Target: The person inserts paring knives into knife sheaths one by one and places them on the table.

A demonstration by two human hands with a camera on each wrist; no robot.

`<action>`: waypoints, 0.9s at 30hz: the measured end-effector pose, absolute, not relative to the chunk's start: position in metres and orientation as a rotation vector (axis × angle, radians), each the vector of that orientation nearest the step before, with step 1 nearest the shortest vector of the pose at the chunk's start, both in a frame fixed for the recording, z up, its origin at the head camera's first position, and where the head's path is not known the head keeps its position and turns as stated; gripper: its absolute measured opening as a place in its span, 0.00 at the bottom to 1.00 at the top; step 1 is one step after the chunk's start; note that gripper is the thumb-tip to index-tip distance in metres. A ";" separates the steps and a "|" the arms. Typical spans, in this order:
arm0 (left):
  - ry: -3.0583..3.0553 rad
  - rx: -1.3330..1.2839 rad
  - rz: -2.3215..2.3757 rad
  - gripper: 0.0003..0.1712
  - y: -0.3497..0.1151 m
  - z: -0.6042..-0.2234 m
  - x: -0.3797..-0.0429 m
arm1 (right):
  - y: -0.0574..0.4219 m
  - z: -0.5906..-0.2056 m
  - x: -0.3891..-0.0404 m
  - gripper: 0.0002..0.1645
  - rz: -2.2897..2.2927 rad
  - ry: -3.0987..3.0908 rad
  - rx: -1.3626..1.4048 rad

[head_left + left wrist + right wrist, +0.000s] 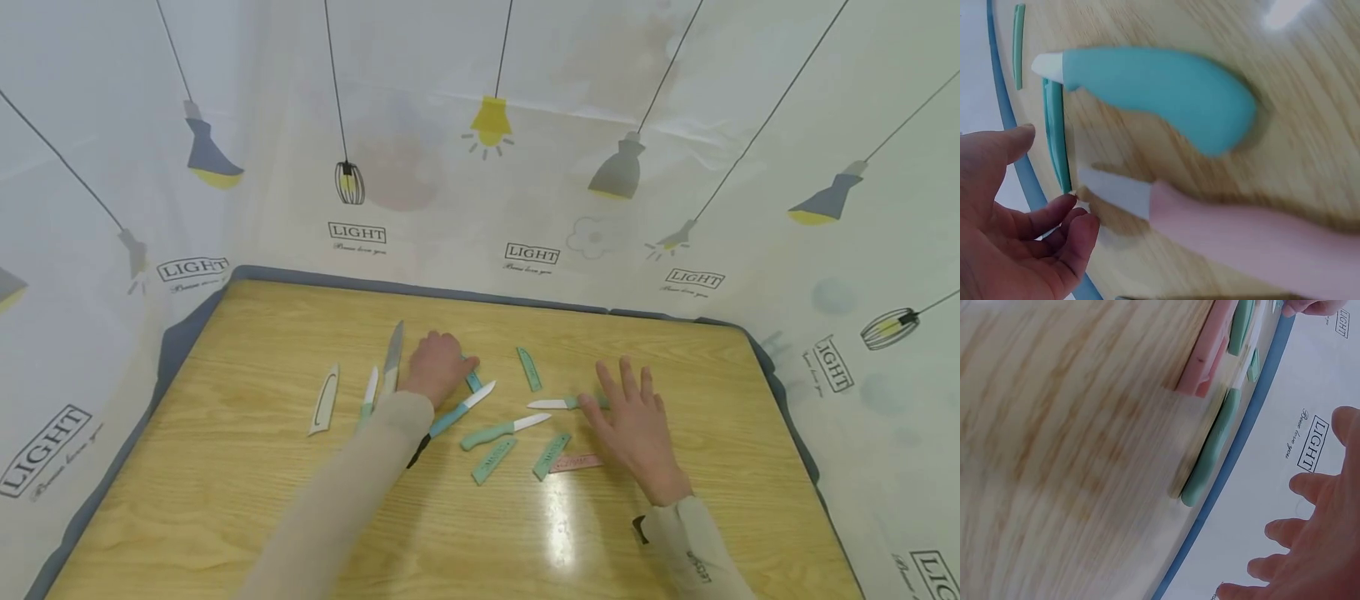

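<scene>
My left hand [438,367] hovers at the blue sheath [472,379], thumb apart and the other fingers loosely curled by the sheath's end; whether they touch it I cannot tell. Close by lie a blue-handled knife [1160,94] and a pink-handled knife [1241,240], the latter hidden by my sleeve in the head view. With its fingers spread, my right hand [637,429] is over or beside the handle of a green knife [551,404]; the right wrist view shows that green handle [1213,450] apart from the fingers. A pink sheath [576,462] lies near it.
Left of my left hand are a large knife [393,354], a small green knife [370,392] and a white sheath [325,404]. Another green knife [491,435] and green sheaths [493,461] lie between the hands. Printed cloth [435,250] rises behind the wooden table [225,483].
</scene>
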State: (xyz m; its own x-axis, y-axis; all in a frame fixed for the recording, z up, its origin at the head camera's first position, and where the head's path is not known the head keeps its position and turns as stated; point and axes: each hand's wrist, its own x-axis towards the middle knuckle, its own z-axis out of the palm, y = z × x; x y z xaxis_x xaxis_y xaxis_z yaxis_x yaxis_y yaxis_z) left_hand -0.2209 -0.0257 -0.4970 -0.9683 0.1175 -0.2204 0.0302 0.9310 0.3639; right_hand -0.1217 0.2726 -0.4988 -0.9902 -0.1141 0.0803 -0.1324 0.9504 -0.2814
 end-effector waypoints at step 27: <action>2.790 0.099 0.442 0.09 0.002 -0.491 -0.230 | 0.262 -0.504 -0.123 0.45 0.416 -3.076 0.194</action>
